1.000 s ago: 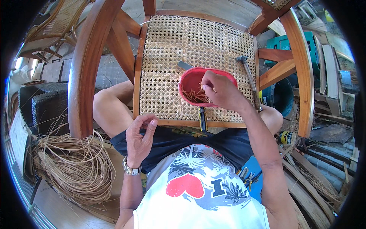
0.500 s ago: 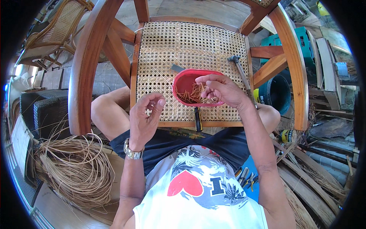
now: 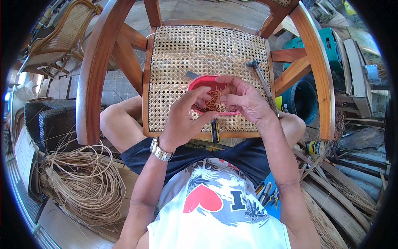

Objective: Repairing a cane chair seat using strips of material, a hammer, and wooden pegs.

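L hand [image 3: 184, 119] moved rt, to red tub [image 3: 205, 81], curled nr R hand [image 3: 251, 103].

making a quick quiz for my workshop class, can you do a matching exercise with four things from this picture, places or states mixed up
1. red container
2. hammer
3. cane bundle
4. wristwatch

a. loosely coiled, lower left of the picture
b. around the left wrist
c. near the right edge of the woven seat
d. holding small brown sticks

Pairs: 1-d, 2-c, 3-a, 4-b
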Tool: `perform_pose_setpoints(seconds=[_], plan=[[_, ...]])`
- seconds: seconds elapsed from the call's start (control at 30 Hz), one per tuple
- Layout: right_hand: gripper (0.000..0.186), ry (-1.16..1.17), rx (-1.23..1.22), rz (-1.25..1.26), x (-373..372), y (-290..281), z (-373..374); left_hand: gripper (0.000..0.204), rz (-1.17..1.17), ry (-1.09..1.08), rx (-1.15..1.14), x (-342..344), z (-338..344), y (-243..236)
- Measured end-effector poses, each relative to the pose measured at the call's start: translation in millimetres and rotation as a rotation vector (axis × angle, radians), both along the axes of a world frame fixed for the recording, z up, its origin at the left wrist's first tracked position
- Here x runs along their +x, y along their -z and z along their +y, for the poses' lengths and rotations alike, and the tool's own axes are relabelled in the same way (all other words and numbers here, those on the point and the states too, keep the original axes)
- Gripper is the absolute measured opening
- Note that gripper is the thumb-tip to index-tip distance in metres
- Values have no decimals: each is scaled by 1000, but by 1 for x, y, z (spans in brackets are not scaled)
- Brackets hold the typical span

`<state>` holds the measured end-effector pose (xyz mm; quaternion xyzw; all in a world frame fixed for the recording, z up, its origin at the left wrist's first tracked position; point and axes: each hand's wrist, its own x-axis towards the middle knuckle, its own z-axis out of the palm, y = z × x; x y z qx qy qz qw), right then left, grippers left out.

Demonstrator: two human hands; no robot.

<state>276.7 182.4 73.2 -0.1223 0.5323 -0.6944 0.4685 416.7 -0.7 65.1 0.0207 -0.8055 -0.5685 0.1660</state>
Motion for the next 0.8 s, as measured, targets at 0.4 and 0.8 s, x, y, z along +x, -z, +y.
perform_pose_setpoints(seconds=[0.4,0.8], plan=[[57,6,-42,-52,13,-21,1,39,84,189,-47,-20,-3,2],[56,5,-34,-27,18,-24,1,34,153,145,-178,-20,-13,3]])
